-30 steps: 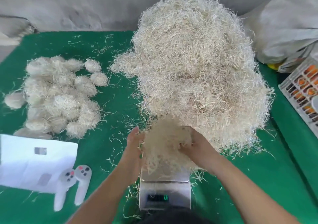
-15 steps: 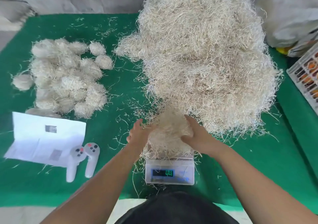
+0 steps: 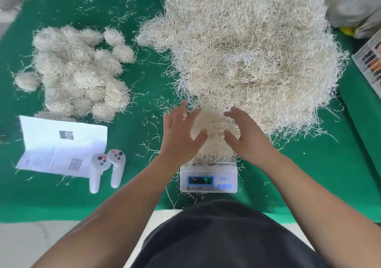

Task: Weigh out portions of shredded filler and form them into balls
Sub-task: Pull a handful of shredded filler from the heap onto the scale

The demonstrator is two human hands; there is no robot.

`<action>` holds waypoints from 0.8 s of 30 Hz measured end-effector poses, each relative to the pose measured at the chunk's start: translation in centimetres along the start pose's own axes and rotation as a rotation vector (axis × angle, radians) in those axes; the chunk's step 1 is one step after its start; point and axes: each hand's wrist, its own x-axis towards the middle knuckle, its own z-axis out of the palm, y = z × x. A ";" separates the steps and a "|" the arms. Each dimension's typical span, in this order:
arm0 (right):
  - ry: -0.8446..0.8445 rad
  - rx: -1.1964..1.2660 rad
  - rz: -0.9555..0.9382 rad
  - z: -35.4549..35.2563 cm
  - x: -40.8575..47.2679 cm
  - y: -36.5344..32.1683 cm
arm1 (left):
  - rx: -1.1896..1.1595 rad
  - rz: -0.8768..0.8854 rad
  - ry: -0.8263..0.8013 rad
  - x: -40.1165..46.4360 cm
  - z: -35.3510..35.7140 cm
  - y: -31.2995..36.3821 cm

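A clump of pale shredded filler (image 3: 212, 133) rests on the small white digital scale (image 3: 208, 180), whose green display is lit. My left hand (image 3: 180, 132) hovers at the clump's left side with fingers spread. My right hand (image 3: 245, 135) is at its right side, fingers also apart. Neither hand grips the clump. Behind the scale rises a big heap of loose filler (image 3: 247, 51). Several finished filler balls (image 3: 78, 72) are piled at the left.
A green cloth (image 3: 144, 78) covers the table, strewn with stray strands. A white paper sheet (image 3: 61, 146) and two white handheld controllers (image 3: 106, 169) lie front left. A plastic crate (image 3: 369, 61) and a grey bag (image 3: 354, 1) stand at the right.
Both hands have let go of the clump and opened, leaving it on the scale. The camera has tilted down, showing more of the near table edge.
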 end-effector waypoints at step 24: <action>-0.003 -0.067 0.112 0.1 -0.7 -0.2 | -0.085 0.036 0.165 -0.8 0.1 0.5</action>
